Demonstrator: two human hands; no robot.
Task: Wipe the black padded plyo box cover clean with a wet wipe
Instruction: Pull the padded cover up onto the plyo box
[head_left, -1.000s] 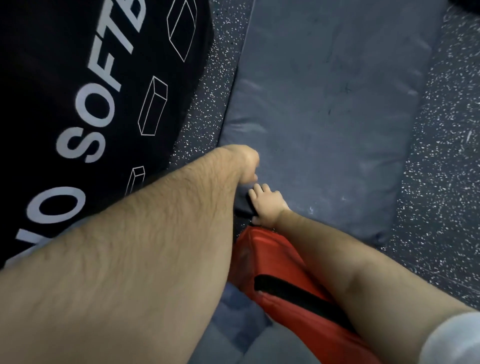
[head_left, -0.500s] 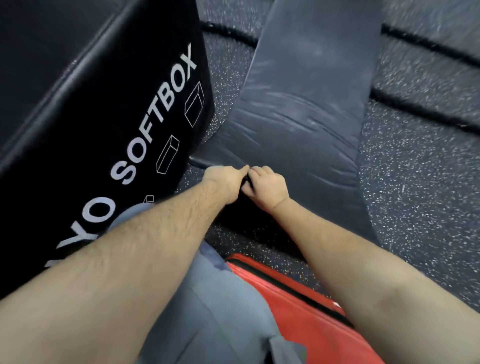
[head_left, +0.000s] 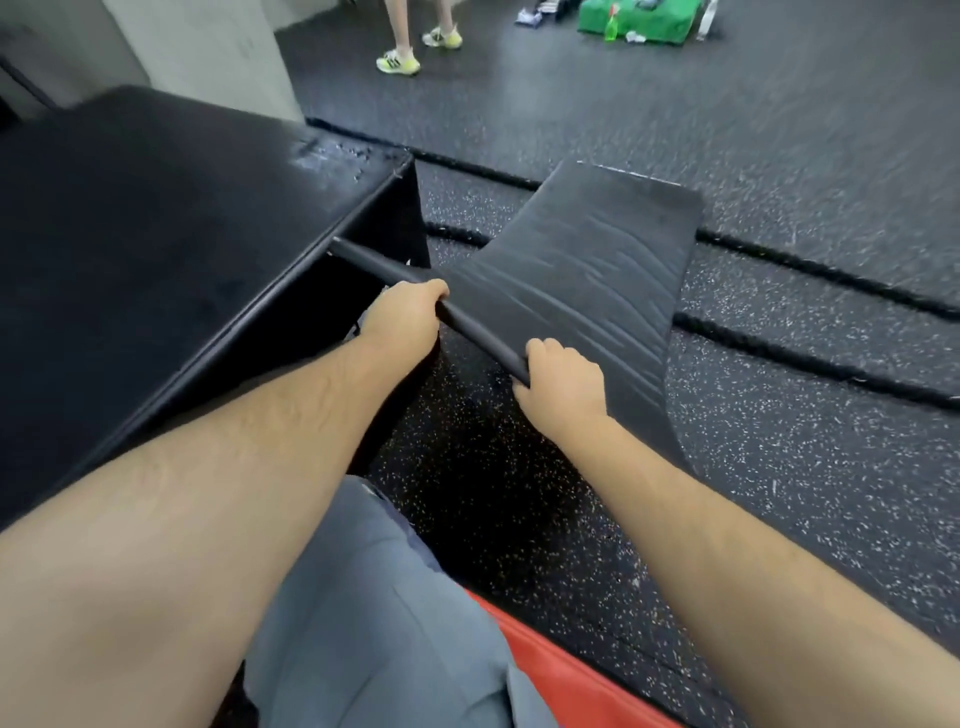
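A dark grey padded mat (head_left: 582, 270) is lifted at its near edge, its far end still on the floor. My left hand (head_left: 402, 314) grips that near edge toward the left, and my right hand (head_left: 561, 387) grips it further right. The black padded plyo box (head_left: 156, 234) stands at the left, its top showing wet droplets near the far right corner. No wet wipe is visible.
A red padded piece (head_left: 561, 670) lies at the bottom by my grey shorts. Speckled rubber floor (head_left: 779, 467) surrounds the mat. At the back stand a person's legs in yellow shoes (head_left: 397, 62) and a green box (head_left: 639, 21) with a spray bottle.
Both hands have lifted the mat's near edge off the floor and moved apart along it. The view has tilted up, showing the box top and the room.
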